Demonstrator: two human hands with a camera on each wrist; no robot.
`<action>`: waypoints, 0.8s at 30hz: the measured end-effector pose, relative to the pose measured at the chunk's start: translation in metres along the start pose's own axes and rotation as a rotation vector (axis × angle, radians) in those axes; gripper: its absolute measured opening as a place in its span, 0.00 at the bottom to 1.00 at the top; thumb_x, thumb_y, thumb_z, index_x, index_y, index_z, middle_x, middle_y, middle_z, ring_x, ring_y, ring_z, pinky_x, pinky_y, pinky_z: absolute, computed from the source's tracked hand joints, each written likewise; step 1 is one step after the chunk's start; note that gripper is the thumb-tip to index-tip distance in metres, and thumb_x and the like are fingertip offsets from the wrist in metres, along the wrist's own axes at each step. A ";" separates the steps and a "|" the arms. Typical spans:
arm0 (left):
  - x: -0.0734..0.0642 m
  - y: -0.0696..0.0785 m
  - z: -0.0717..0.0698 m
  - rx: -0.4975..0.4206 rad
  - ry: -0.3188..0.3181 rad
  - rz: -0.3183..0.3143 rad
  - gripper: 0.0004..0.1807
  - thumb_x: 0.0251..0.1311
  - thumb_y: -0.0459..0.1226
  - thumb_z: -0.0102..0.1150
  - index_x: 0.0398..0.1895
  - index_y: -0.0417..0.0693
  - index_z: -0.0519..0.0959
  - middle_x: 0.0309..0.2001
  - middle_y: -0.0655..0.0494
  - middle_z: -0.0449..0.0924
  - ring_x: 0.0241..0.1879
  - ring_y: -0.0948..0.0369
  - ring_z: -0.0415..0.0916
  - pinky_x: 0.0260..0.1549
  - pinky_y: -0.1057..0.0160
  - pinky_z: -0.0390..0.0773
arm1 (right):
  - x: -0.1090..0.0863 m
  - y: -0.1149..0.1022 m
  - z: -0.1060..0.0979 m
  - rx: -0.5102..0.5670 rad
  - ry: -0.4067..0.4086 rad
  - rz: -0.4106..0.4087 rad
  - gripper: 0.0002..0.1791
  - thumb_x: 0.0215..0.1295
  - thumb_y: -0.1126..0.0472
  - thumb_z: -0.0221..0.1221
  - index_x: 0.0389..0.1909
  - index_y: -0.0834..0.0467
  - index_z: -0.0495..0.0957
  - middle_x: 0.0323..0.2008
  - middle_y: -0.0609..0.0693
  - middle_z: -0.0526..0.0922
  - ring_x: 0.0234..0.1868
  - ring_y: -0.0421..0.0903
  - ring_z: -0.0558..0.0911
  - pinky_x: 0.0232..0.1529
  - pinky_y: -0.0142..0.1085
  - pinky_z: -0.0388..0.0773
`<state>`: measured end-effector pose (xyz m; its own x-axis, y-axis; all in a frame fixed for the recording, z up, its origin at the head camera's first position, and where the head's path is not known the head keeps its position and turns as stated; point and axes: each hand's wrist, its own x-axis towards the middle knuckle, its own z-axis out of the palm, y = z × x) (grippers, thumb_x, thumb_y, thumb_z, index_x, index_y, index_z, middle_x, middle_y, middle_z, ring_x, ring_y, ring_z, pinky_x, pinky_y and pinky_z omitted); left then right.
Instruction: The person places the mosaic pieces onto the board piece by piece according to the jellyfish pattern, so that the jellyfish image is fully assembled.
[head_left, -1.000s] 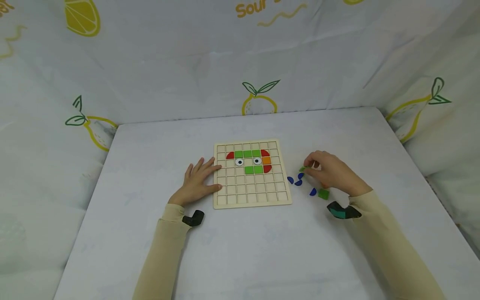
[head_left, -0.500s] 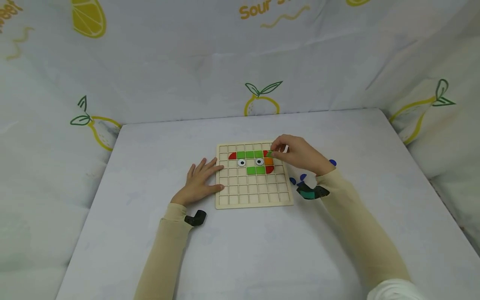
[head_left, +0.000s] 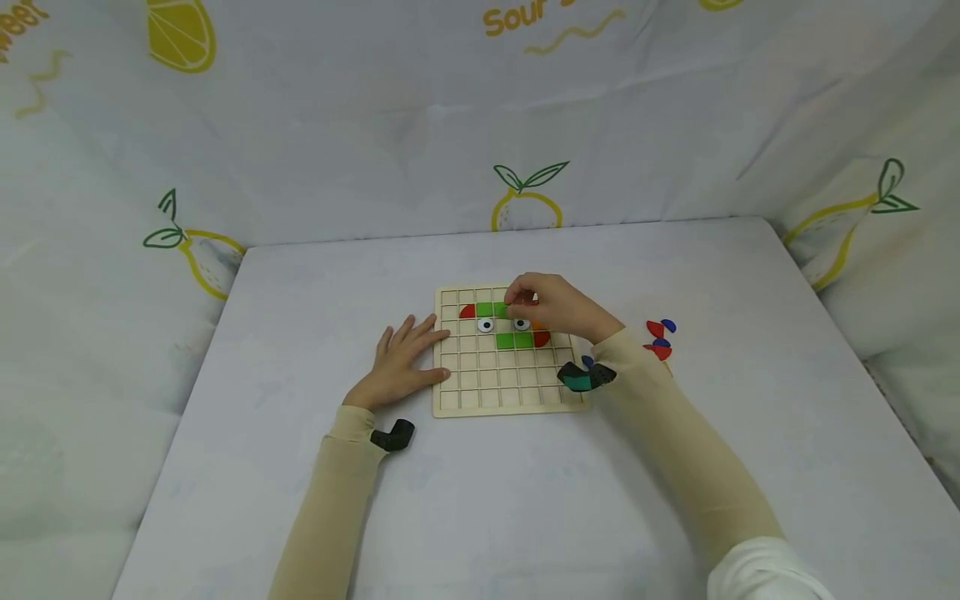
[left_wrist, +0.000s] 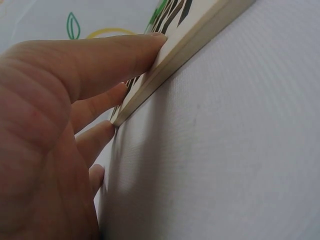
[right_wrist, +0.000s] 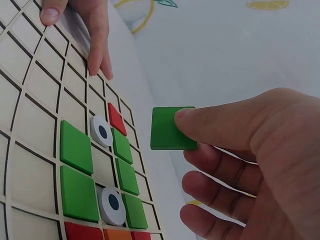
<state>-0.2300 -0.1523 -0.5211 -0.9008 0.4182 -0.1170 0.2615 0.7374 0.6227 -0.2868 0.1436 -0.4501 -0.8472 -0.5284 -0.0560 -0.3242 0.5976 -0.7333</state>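
A pale wooden grid board (head_left: 487, 392) lies flat on the table. My left hand (head_left: 397, 364) rests at its left edge with fingers spread; in the left wrist view the thumb (left_wrist: 120, 62) touches the board's rim. Above the upper part of the board my right hand (head_left: 558, 307) pinches a green square tile (right_wrist: 170, 129) between thumb and fingers, apart from the grid. Set in the board are several green tiles (right_wrist: 79, 195), two eye discs (right_wrist: 112, 206), red curved pieces (head_left: 468, 312) and an orange square (right_wrist: 117, 234). The right hand hides some of them in the head view.
Loose red pieces (head_left: 660, 352) and blue half-round pieces (head_left: 668, 326) lie on the table right of the board. Another blue piece (head_left: 587, 362) sits by the board's right edge, partly behind the wrist strap. A printed white cloth (head_left: 375, 167) stands behind the table.
My right hand has picked up a green tile from the loose pieces and carried it left over the board's upper rows. The left hand has stayed at the board's edge.
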 end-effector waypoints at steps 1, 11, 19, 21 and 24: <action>0.000 0.000 0.000 0.000 -0.001 -0.001 0.38 0.63 0.49 0.65 0.76 0.57 0.66 0.83 0.54 0.46 0.83 0.48 0.30 0.77 0.39 0.23 | 0.002 0.000 0.003 0.003 -0.007 0.001 0.06 0.71 0.60 0.62 0.44 0.57 0.81 0.37 0.51 0.81 0.41 0.48 0.76 0.44 0.38 0.76; 0.000 0.001 0.000 -0.021 0.000 0.018 0.38 0.63 0.49 0.64 0.76 0.54 0.66 0.83 0.51 0.46 0.83 0.46 0.30 0.77 0.37 0.23 | 0.017 0.000 0.019 -0.005 -0.104 0.015 0.06 0.72 0.58 0.62 0.45 0.55 0.81 0.41 0.49 0.84 0.42 0.46 0.79 0.47 0.38 0.78; 0.001 0.000 -0.001 0.000 -0.015 0.002 0.38 0.63 0.50 0.64 0.76 0.57 0.65 0.83 0.54 0.45 0.83 0.47 0.30 0.77 0.39 0.22 | 0.021 -0.004 0.030 -0.086 -0.153 -0.030 0.06 0.71 0.59 0.62 0.44 0.55 0.83 0.40 0.49 0.84 0.40 0.45 0.77 0.47 0.39 0.77; 0.001 0.000 -0.002 0.006 -0.016 0.000 0.38 0.64 0.50 0.64 0.76 0.57 0.65 0.83 0.54 0.45 0.83 0.47 0.30 0.77 0.39 0.22 | 0.022 -0.004 0.033 -0.100 -0.166 -0.032 0.06 0.71 0.59 0.62 0.44 0.56 0.83 0.39 0.50 0.84 0.40 0.45 0.77 0.46 0.39 0.76; 0.000 0.000 -0.002 0.003 -0.012 0.000 0.38 0.64 0.50 0.64 0.76 0.57 0.65 0.83 0.54 0.46 0.83 0.47 0.30 0.77 0.38 0.23 | 0.022 -0.003 0.036 -0.120 -0.178 -0.023 0.06 0.70 0.59 0.63 0.44 0.56 0.83 0.39 0.49 0.84 0.39 0.45 0.77 0.46 0.39 0.76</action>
<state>-0.2305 -0.1538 -0.5195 -0.8966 0.4246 -0.1259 0.2627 0.7388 0.6206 -0.2894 0.1082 -0.4738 -0.7546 -0.6346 -0.1669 -0.3997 0.6463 -0.6501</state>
